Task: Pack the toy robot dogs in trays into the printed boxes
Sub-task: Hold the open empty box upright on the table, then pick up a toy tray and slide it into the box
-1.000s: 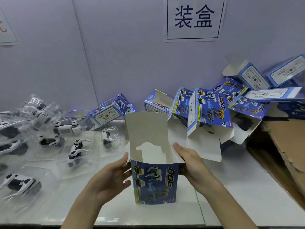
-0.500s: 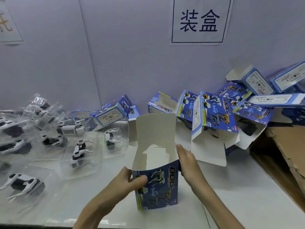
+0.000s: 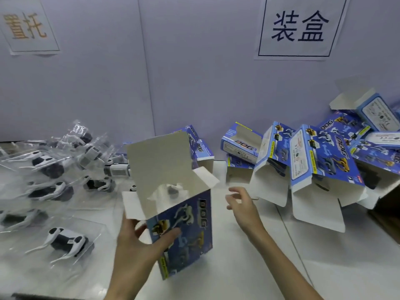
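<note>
The white table [image 3: 281, 267] spreads under both hands. Above it on the wall [image 3: 194, 72] hangs a paper sign [image 3: 298, 27] with two dark characters, up and beyond the right hand [image 3: 242, 206].

To the right of that hand and further back, a heap of printed boxes [image 3: 320, 156] leans against the wall, blue with dog artwork, several with their white flaps hanging open. To the left of the left hand [image 3: 138, 245], clear trays [image 3: 49, 191] lie overlapping, each holding a white-and-black toy; the nearest toy robot dog [image 3: 67, 241] sits in its tray just left of that hand.

Between the two hands stands the open box [image 3: 186, 230], upright with a slight tilt, its top flaps raised and its bottom edge near the table.

I see the left hand gripping this box, the thumb across the printed front and the fingers reaching behind the left side under a flap. The right hand hovers just right of the box, apart from it, fingers loosely curled and holding nothing.
</note>
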Demonstrator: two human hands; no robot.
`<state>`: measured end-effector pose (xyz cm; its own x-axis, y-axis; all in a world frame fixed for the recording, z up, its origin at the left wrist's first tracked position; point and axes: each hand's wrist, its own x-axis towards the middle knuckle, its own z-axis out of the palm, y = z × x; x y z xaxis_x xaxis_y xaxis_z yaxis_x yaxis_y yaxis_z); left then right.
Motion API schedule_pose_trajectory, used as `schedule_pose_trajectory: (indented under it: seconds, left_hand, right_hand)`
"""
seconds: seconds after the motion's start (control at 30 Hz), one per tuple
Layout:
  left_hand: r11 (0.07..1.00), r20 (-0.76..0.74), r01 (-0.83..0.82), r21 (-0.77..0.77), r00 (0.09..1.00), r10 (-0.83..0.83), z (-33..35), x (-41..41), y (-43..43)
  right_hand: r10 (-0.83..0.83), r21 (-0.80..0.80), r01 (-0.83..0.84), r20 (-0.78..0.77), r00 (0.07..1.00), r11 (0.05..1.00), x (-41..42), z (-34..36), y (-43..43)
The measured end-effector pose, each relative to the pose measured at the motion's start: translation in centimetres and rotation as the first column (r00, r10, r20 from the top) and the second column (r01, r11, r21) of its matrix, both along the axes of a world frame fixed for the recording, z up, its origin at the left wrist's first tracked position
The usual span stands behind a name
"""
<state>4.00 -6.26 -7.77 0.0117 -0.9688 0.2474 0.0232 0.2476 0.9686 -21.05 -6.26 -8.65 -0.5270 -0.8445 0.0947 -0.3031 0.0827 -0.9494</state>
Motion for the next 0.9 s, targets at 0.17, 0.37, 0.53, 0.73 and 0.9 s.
schedule_pose_trajectory:
  seconds: [0.17,0.37,0.53,0.73,0.9]
  left_hand:
    - [0.977,-0.023,-0.185,-0.105,0.983,0.184,-0.8,4.0,-2.7]
    - [0.972,-0.01,-0.212,-0.102,0.977,0.212,-2.4,5.0,-4.4]
    - [0.957,0.032,-0.275,-0.088,0.96,0.279,-3.9,4.8,-3.8]
    - [0.976,0.04,-0.21,-0.05,0.976,0.212,-5.3,4.2,-4.1]
    - [0.986,0.021,-0.163,0.033,0.987,0.162,-7.1,3.6,-4.2]
  right_hand:
    - [0.215,0.038,-0.221,-0.431,0.876,0.975,4.6,-0.6,-5.8]
    - [0.282,0.217,-0.187,-0.827,0.487,0.958,6.8,-2.1,-11.2]
    - [0.295,0.261,-0.138,-0.867,0.403,0.955,6.4,-1.5,-11.0]
    - [0.366,0.34,-0.142,-0.892,0.264,0.93,5.1,-0.6,-2.9]
    - [0.57,0.514,-0.251,-0.701,0.428,0.821,3.0,-0.5,2.4]
